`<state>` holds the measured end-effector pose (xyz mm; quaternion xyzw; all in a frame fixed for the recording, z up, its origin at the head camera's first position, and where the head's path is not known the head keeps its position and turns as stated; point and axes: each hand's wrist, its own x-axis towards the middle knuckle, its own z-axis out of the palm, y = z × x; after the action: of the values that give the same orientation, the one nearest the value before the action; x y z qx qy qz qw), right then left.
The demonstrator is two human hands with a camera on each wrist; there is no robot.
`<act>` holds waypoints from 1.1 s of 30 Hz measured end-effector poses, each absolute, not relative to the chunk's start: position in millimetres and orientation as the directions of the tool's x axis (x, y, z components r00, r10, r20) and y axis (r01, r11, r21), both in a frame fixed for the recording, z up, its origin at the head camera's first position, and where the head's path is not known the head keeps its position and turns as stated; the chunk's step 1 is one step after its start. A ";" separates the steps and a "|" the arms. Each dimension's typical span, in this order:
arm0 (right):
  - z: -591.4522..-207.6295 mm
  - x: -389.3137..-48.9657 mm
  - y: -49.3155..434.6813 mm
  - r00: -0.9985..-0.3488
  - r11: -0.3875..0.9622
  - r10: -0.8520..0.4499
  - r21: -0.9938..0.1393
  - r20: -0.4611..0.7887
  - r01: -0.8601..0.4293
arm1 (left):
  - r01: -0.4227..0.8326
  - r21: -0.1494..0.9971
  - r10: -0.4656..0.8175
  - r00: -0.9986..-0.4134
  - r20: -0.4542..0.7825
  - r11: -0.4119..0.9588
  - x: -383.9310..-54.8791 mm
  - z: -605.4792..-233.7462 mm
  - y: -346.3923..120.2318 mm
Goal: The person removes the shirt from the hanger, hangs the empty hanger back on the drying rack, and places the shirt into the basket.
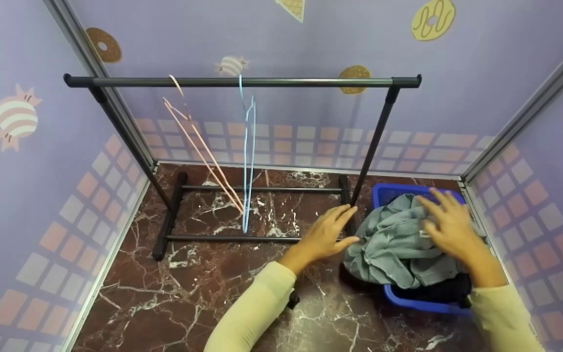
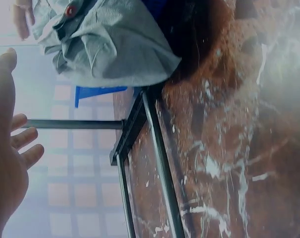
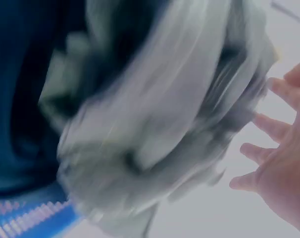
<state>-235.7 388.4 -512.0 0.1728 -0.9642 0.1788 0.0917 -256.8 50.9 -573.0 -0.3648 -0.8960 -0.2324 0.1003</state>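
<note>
A crumpled grey-green garment (image 1: 394, 244) lies heaped over a blue basket (image 1: 425, 305), spilling past its left side. My right hand (image 1: 450, 227) is over the garment's right part, its fingers spread; in the right wrist view those fingers (image 3: 274, 129) are beside the blurred cloth. To the left of the heap is my left hand (image 1: 325, 233), fingers extended and thumb pointing toward the cloth's edge. Nothing is gripped in either hand. A small red round detail (image 2: 71, 11) shows on the garment in the left wrist view. Dark cloth (image 1: 440, 289) lies beneath it in the basket.
A black garment rack (image 1: 242, 82) stands behind and to the left, its right foot close to the basket. From its rail hang a pink hanger (image 1: 203, 151) and a light blue hanger (image 1: 246, 171). Patterned purple walls (image 1: 286, 44) enclose the dark marbled floor (image 1: 242, 274).
</note>
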 end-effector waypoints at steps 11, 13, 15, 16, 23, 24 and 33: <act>-536.7 -217.3 306.1 -0.828 0.825 -0.556 -0.070 0.076 -0.561 | 0.662 0.300 0.594 -0.749 0.295 0.686 -254.3 -573.6 7.3; -543.9 -215.8 300.4 -0.820 0.821 -0.570 -0.009 0.058 -0.571 | 0.653 0.299 0.590 -0.757 0.280 0.696 -253.1 -574.7 -0.2; -550.7 -214.9 296.4 -0.814 0.816 -0.579 0.045 0.047 -0.577 | 0.645 0.300 0.585 -0.764 0.273 0.703 -252.2 -575.9 -6.9; -553.6 -214.7 294.7 -0.813 0.814 -0.580 0.062 0.044 -0.577 | 0.642 0.301 0.581 -0.767 0.272 0.705 -251.7 -576.6 -9.9; -566.2 -219.7 288.0 -0.799 0.802 -0.596 0.002 0.073 -0.598 | 0.627 0.311 0.563 -0.778 0.277 0.714 -248.7 -581.2 -25.9; -566.4 -221.1 288.2 -0.790 0.792 -0.607 -0.018 0.090 -0.611 | 0.623 0.315 0.560 -0.782 0.275 0.716 -248.4 -581.5 -27.5; -561.0 -235.2 317.4 -0.678 0.692 -0.649 -0.103 0.346 -0.715 | 0.598 0.322 0.512 -0.799 0.315 0.734 -250.0 -575.2 -43.0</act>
<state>-235.2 317.4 -561.0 0.3751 -0.9086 0.1158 0.1426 -250.0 -43.0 -575.2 -0.2998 -0.9255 -0.2073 0.1031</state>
